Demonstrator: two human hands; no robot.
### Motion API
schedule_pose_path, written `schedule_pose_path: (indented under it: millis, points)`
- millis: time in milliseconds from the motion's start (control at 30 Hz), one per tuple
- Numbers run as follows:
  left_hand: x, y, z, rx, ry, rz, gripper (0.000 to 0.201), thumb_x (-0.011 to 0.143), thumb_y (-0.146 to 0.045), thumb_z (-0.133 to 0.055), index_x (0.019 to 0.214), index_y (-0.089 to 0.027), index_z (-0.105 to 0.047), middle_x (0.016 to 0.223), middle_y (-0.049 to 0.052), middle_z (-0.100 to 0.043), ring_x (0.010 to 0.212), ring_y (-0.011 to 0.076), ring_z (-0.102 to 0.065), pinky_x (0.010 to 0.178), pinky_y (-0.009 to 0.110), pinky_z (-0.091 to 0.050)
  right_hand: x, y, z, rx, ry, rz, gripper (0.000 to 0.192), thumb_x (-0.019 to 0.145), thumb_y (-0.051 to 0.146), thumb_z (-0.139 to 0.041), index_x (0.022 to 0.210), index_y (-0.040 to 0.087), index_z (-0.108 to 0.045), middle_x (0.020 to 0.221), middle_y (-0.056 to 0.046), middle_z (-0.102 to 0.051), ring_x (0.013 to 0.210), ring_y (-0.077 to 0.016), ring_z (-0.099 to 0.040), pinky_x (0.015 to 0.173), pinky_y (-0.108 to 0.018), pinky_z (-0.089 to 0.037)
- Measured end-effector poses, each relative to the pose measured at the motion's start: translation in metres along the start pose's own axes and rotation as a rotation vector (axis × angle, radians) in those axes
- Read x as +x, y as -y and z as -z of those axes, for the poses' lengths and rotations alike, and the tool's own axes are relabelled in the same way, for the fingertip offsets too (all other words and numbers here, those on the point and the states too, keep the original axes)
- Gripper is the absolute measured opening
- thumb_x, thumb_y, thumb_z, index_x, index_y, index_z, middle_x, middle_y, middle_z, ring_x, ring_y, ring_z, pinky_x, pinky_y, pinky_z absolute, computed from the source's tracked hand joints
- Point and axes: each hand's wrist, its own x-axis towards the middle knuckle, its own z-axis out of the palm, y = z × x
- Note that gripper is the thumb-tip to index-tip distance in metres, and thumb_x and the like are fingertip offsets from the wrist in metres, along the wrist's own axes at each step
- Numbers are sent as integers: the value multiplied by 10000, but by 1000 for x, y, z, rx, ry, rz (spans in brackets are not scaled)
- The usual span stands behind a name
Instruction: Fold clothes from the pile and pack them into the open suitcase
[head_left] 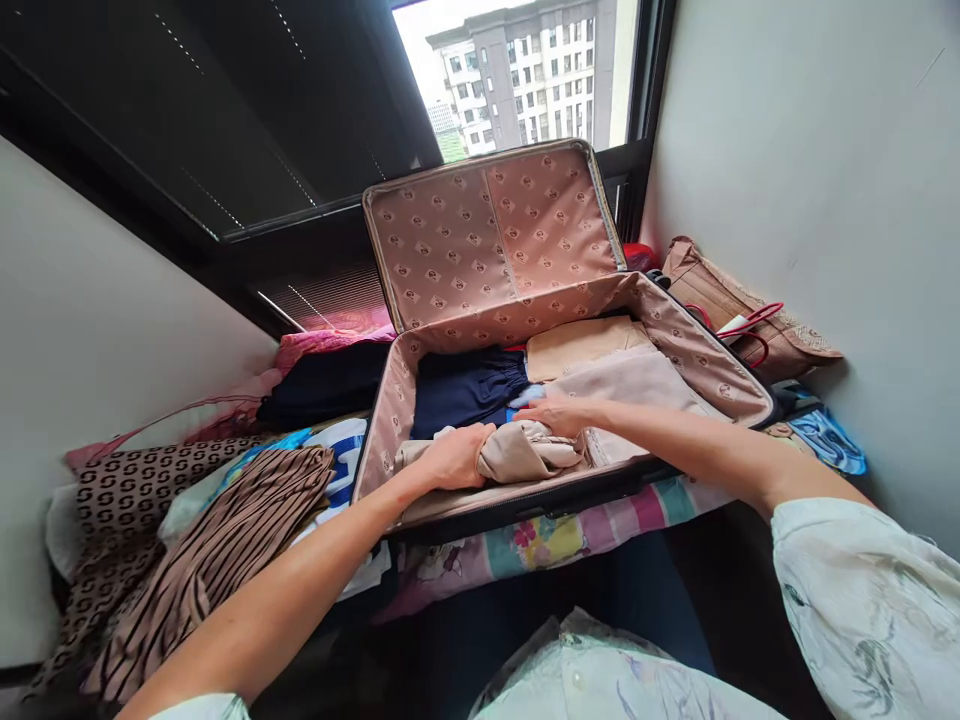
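Observation:
An open suitcase [517, 500] with a pink patterned lining lies in front of me, its lid [487, 235] raised against the window. Near its front edge sits a bunched beige garment [525, 452]. My left hand [461, 457] is closed on the left part of this garment. From the far side, my right hand [559, 412] grips its upper edge, with the fingertips partly hidden. Dark navy clothing [465, 390] lies behind my left hand. Beyond my right hand are a folded tan cloth [581, 347] and a pale pinkish cloth [630, 385]. A small blue item shows beside my right fingers.
Left of the suitcase lie a striped brown garment [232, 530], a patterned brown cloth [127, 500] and dark folded clothing [330, 380]. A brown bag [720, 285] with a red cord leans at the right wall. A colourful floral cloth [525, 540] lies under the suitcase.

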Motion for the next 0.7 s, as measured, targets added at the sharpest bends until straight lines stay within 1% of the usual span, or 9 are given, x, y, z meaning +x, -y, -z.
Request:
schedule_pose_path:
  millis: [67, 133, 233, 300, 367, 433, 500, 600, 700]
  points:
    - [-8, -8, 6, 47, -54, 3, 397, 707, -292, -694, 1070, -214, -556, 1133, 116, -718, 1042, 309, -709, 841, 344, -522, 0, 3, 5, 14, 29, 28, 239, 840, 314, -651, 1019, 174, -724, 976, -70, -714, 918, -190, -556, 878, -299, -435]
    - [-15, -14, 14, 105, -92, 34, 386, 722, -286, -694, 1071, -197, -557, 1123, 123, -713, 1022, 310, -704, 829, 346, -518, -2, 7, 11, 25, 12, 26, 217, 823, 286, -642, 983, 169, -729, 983, -64, -729, 949, -192, -562, 919, -311, -418]
    - [-28, -19, 33, 139, -148, 118, 442, 722, -324, -738, 1105, -190, -561, 1130, 114, -710, 1039, 318, -700, 836, 340, -509, -11, 17, 29, 33, -57, -23, 224, 799, 250, -641, 995, 174, -719, 971, -45, -745, 908, -177, -590, 831, -274, -406]
    - [-39, -23, 54, 119, -209, 158, 540, 732, -362, -765, 1202, -198, -557, 1157, 95, -710, 1070, 314, -697, 861, 333, -503, -22, 26, 50, -6, -139, -79, 230, 803, 239, -637, 1014, 182, -708, 925, -29, -745, 825, -158, -598, 721, -253, -370]
    - [-50, -29, 80, 129, -271, 190, 601, 747, -368, -777, 1282, -207, -557, 1188, 83, -706, 1092, 307, -688, 887, 333, -498, -35, 36, 76, -106, -265, -143, 242, 814, 258, -644, 1041, 198, -702, 926, -27, -745, 794, -154, -607, 663, -255, -329]
    - [-58, -38, 109, 215, -338, 217, 521, 785, -343, -757, 1258, -186, -602, 1205, 88, -698, 1109, 298, -667, 929, 346, -486, -47, 45, 105, -226, -398, -195, 272, 817, 297, -665, 1074, 216, -702, 960, -34, -745, 828, -168, -630, 665, -254, -320]
    - [-63, -49, 135, 358, -402, 237, 407, 808, -324, -746, 1163, -148, -654, 1175, 94, -690, 1114, 284, -630, 1006, 379, -453, -59, 49, 133, -309, -497, -209, 316, 821, 333, -688, 1115, 219, -701, 1009, -44, -744, 900, -187, -653, 711, -252, -349]
    - [-62, -65, 163, 467, -508, 213, 406, 834, -354, -732, 1157, -117, -670, 1120, 70, -662, 1125, 245, -558, 1119, 439, -363, -79, 44, 163, -358, -570, -207, 355, 849, 395, -711, 1146, 201, -703, 1072, -53, -741, 1004, -216, -673, 801, -268, -406]
    - [-52, -75, 178, 346, -534, 201, 485, 800, -432, -752, 1162, -117, -684, 1138, 61, -627, 1111, 231, -547, 1096, 428, -384, -105, 22, 183, -309, -604, -254, 355, 913, 471, -684, 1103, 174, -723, 1101, -46, -740, 1051, -220, -689, 851, -286, -442]
